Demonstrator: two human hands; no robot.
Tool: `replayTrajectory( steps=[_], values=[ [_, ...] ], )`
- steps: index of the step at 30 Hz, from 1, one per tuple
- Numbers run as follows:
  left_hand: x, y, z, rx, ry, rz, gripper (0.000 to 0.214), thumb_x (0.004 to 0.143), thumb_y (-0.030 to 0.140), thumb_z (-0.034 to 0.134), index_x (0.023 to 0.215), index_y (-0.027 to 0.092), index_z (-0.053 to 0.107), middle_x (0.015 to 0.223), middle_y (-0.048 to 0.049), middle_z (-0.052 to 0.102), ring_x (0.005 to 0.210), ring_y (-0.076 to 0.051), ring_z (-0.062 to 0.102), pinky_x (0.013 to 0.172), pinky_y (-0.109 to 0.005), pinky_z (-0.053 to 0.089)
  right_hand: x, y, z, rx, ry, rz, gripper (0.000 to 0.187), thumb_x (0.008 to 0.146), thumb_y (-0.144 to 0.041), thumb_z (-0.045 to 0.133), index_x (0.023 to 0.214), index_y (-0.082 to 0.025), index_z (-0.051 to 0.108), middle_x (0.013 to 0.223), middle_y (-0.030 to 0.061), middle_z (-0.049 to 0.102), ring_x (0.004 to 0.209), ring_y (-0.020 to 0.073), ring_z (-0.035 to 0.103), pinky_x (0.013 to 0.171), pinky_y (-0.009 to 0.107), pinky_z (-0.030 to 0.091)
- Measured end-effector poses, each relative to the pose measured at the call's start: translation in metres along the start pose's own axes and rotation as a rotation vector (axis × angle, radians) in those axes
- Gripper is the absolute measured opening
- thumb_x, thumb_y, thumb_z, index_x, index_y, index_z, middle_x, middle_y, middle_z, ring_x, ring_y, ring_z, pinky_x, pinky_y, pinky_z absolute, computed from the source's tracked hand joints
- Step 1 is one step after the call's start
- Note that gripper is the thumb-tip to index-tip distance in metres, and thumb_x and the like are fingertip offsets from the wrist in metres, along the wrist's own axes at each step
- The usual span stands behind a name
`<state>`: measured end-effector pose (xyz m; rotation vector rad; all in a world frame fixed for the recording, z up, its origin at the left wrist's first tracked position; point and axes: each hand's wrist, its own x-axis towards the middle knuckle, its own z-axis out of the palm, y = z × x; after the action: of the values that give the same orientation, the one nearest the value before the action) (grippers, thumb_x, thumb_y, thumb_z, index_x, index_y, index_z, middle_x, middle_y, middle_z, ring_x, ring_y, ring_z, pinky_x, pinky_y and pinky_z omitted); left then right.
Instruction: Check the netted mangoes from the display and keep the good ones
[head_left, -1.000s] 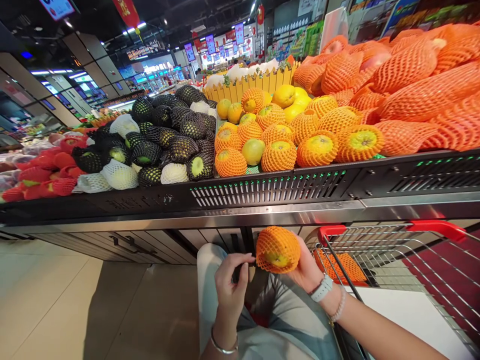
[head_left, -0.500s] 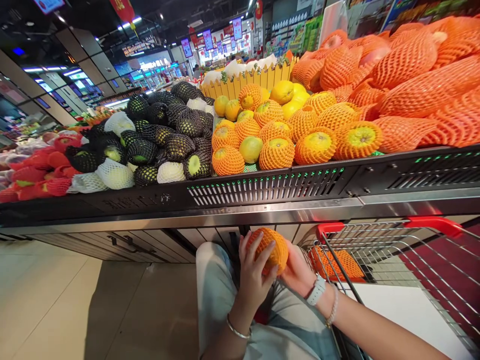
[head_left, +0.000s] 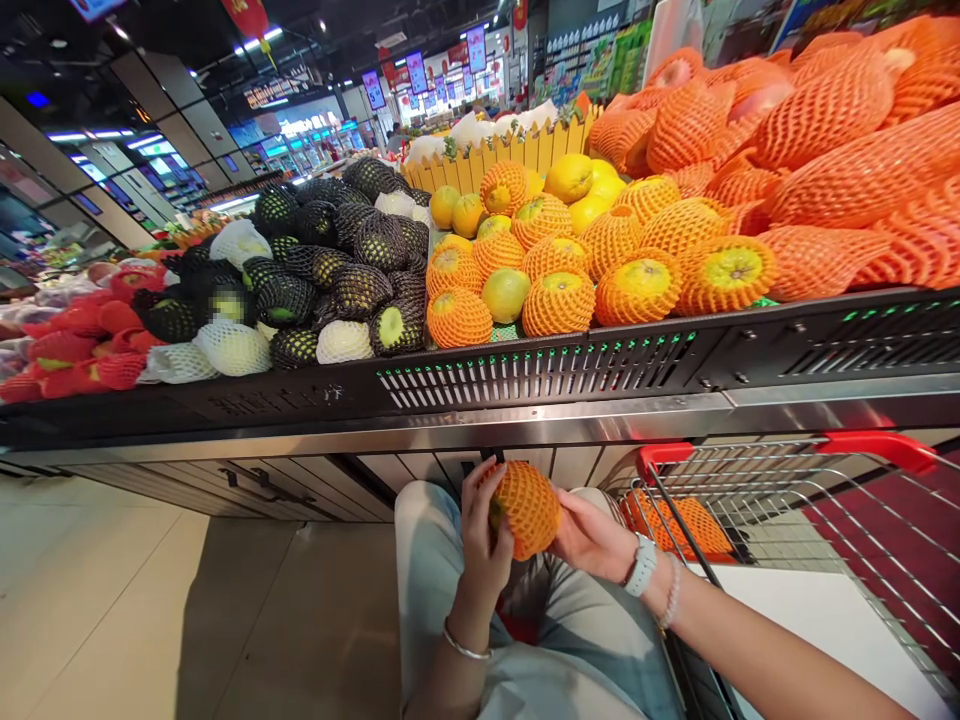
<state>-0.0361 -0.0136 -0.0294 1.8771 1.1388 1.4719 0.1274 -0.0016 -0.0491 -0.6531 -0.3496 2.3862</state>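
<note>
Cart (head_left: 667, 456) R of held fruit (head_left: 529, 512), disp. (head_left: 540, 372) beyond

The long counter (head_left: 525, 430), with a slotted black front lip above a shiny metal strip, bears heaped fruit. From left to right: fruit in red foam nets (head_left: 82, 340), dark green fruit in black nets (head_left: 360, 290) mixed with some in white nets (head_left: 236, 345), round orange fruit in orange nets (head_left: 559, 302), and large fruit in coral-orange nets (head_left: 825, 120).
</note>
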Motion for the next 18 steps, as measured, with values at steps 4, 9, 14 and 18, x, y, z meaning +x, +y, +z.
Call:
replayTrajectory(
  steps=[4,9,14,18],
  values=[
    [0.001,-0.001,-0.010,-0.062,0.004,-0.006,0.048,0.097,0.046,0.027,0.132,0.022,0.050,0.134,-0.0132,0.049,0.126,-0.026,0.045,0.105,-0.047,0.036,0.000,-0.001,-0.006,-0.059,-0.019,0.040,0.064,0.064,-0.047,0.078,0.116,-0.017,0.058,0.108,0.0055,0.069,0.107,0.0179,0.061,0.103,0.032,0.040],
    [-0.002,0.004,-0.019,-0.085,0.046,0.010,0.054,0.094,0.057,0.029,0.128,0.023,0.054,0.135,-0.0125,0.048,0.125,-0.028,0.045,0.104,-0.047,0.037,-0.001,-0.002,-0.002,-0.045,0.019,-0.007,0.065,0.058,-0.043,0.084,0.113,-0.020,0.058,0.107,0.0043,0.069,0.102,0.0184,0.064,0.103,0.035,0.041],
    [0.004,0.008,-0.024,-0.148,0.035,-0.061,0.047,0.096,0.048,0.032,0.132,0.025,0.052,0.138,-0.0093,0.046,0.131,-0.026,0.040,0.108,-0.043,0.032,-0.001,-0.001,-0.002,-0.056,0.071,-0.093,0.062,0.054,-0.037,0.087,0.107,-0.021,0.059,0.106,0.0040,0.069,0.098,0.0184,0.065,0.100,0.038,0.043],
    [0.008,0.013,-0.024,-0.114,-0.038,-0.098,0.042,0.096,0.043,0.036,0.132,0.027,0.051,0.137,-0.0067,0.048,0.129,-0.023,0.042,0.108,-0.040,0.032,-0.002,0.002,0.002,-0.084,0.037,-0.125,0.063,0.058,-0.033,0.085,0.113,-0.021,0.056,0.117,0.0061,0.065,0.108,0.0181,0.062,0.099,0.035,0.044]
  ],
)
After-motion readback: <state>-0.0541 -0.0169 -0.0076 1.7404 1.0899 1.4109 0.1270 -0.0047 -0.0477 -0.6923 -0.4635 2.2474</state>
